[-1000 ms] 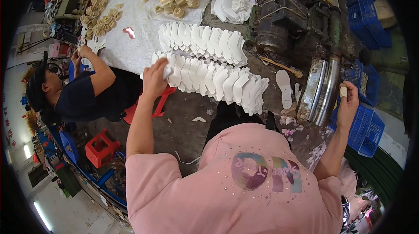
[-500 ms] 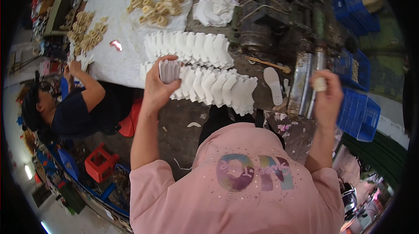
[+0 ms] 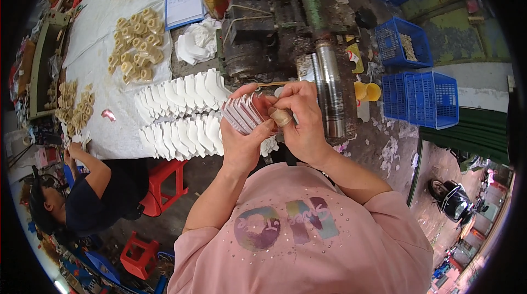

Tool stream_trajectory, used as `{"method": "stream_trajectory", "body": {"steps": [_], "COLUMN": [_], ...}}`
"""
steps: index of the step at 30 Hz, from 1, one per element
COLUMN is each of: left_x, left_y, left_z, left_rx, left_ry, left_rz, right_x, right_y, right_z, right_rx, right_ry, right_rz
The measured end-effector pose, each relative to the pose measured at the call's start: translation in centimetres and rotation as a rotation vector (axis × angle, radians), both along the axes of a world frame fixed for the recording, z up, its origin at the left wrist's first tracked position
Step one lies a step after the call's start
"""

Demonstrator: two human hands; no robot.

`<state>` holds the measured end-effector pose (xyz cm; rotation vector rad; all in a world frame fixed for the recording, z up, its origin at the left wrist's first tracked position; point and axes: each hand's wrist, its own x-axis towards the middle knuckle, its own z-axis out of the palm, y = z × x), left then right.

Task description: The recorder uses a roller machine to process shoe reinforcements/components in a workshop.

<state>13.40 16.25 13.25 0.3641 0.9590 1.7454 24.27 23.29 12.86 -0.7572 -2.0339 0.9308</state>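
Left grip (image 3: 239, 146) closed around a stack of thin pinkish-white pieces (image 3: 240, 115). Right grip (image 3: 305, 125) touches the stack's right end; pinching or not, cannot tell. Left of both grips: two rows of white angled pieces (image 3: 178, 94) on the counter (image 3: 122, 135).

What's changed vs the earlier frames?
Left hand has carried the white stack rightward along the near row, still gripping it. Right hand has come left from beside the metal cylinder to the stack. View swung right. Unmoved: far row, tan parts, clipboard.
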Motion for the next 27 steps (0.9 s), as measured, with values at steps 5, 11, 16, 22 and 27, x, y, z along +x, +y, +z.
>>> {"method": "stream_trajectory", "body": {"steps": [5,11,16,22,27], "left_x": [1.2,1.9,2.0,2.1,2.2], "left_y": [0.6,1.5,1.6,1.7,1.9], "left_z": [0.2,0.6,0.2,0.2,0.7], "left_rx": [-0.054,-0.041,0.027,0.012,0.049], "left_ry": [0.093,0.091,0.133,0.097,0.074], "left_rz": [0.008,0.055,0.040,0.043,0.038], "right_x": [1.0,1.7,2.1,2.3,2.2], "right_y": [0.7,0.6,0.4,1.2,1.0], "right_z": [-0.3,0.4,0.3,0.2,1.1], "right_rx": [0.076,0.100,0.093,-0.061,-0.066], "right_ry": [-0.077,-0.111,-0.095,-0.032,-0.026], "right_rz": [0.002,-0.055,-0.078,0.001,-0.016]}}
